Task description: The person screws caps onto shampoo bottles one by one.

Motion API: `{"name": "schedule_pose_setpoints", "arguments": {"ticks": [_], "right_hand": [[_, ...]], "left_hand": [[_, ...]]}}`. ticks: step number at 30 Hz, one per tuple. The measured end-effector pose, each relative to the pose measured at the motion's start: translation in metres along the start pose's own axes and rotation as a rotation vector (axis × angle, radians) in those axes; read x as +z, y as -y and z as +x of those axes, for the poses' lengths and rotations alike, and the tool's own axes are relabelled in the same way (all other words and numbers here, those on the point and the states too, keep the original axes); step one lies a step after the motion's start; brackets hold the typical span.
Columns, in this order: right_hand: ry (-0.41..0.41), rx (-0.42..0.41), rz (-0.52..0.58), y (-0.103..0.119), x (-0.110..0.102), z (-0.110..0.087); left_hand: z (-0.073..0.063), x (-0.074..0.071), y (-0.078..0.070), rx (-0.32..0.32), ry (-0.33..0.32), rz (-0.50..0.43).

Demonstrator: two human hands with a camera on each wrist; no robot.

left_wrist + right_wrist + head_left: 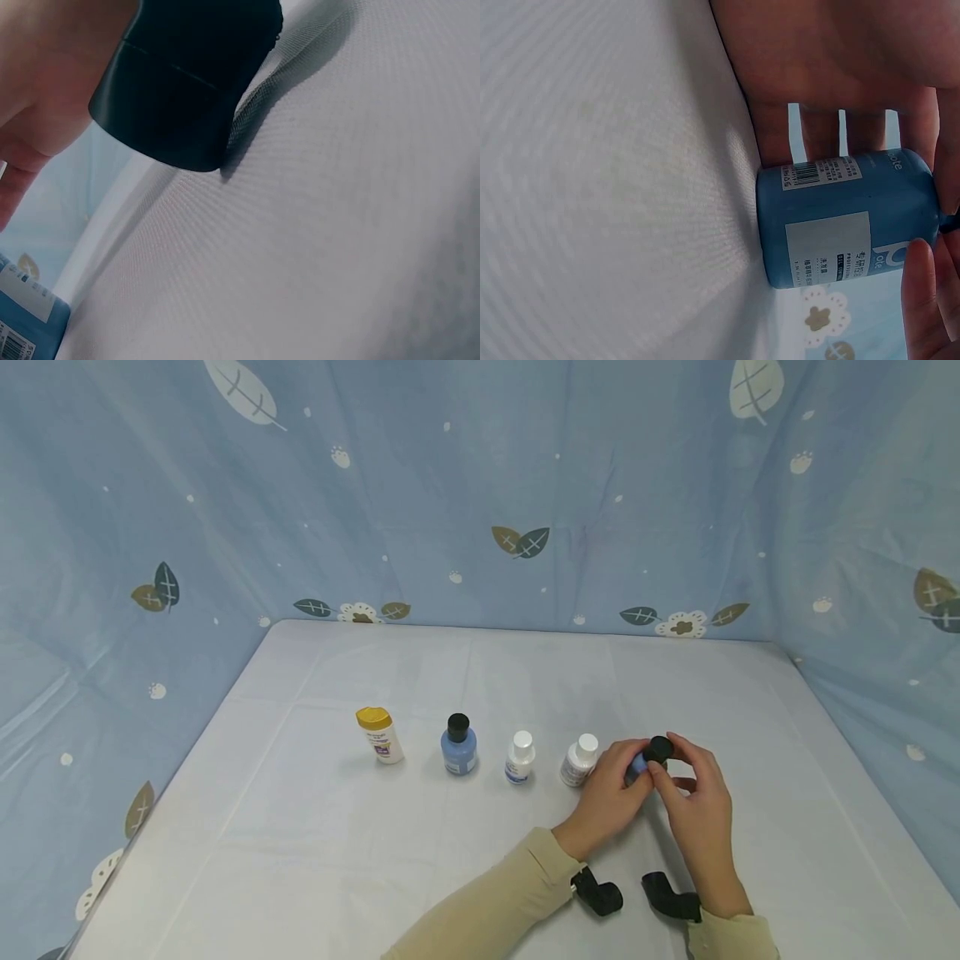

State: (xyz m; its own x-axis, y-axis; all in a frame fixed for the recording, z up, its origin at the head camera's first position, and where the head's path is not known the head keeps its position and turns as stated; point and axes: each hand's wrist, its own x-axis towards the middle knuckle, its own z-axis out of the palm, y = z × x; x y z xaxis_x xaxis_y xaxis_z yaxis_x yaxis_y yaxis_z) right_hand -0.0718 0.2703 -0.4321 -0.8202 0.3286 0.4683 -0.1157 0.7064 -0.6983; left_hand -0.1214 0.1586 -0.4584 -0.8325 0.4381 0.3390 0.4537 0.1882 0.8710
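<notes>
At the right end of a row of bottles, both hands are on a blue bottle (829, 225) with a black cap (659, 748). My left hand (611, 789) holds the bottle from its left, with fingertips at its shoulder in the right wrist view. Thumb and fingers of my right hand (699, 802) pinch the cap from the right. White labels and a barcode show on the bottle's side, and its base is at the table surface. Immediately left of my left hand stands a white bottle (580, 761), partly overlapped by that hand.
Farther left stand another white bottle (520, 758), a second blue bottle (459, 746) with a black cap, and a white bottle with a yellow cap (380, 735). Black wrist pieces (598, 893) hang under both forearms. A blue patterned curtain (480, 493) borders the white table (337, 868).
</notes>
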Motion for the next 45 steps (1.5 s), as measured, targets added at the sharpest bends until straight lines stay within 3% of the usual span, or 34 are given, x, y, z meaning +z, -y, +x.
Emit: {"name": "schedule_pose_setpoints", "arguments": {"ticks": [17,31,37,45], "right_hand": [[0.022,0.034,0.084,0.007,-0.006,0.003],[-0.065,0.061,0.143,0.021,-0.016,0.006],[-0.091,0.033,0.123,0.024,-0.016,0.009],[-0.098,-0.095,0.119,0.026,-0.021,0.011]], "left_hand": [[0.0,0.0,-0.001,-0.018,-0.026,-0.052],[-0.001,-0.002,0.001,0.073,-0.029,-0.04],[0.003,-0.007,-0.002,0.147,-0.037,-0.045],[0.006,-0.01,-0.006,0.333,-0.087,-0.122]]}}
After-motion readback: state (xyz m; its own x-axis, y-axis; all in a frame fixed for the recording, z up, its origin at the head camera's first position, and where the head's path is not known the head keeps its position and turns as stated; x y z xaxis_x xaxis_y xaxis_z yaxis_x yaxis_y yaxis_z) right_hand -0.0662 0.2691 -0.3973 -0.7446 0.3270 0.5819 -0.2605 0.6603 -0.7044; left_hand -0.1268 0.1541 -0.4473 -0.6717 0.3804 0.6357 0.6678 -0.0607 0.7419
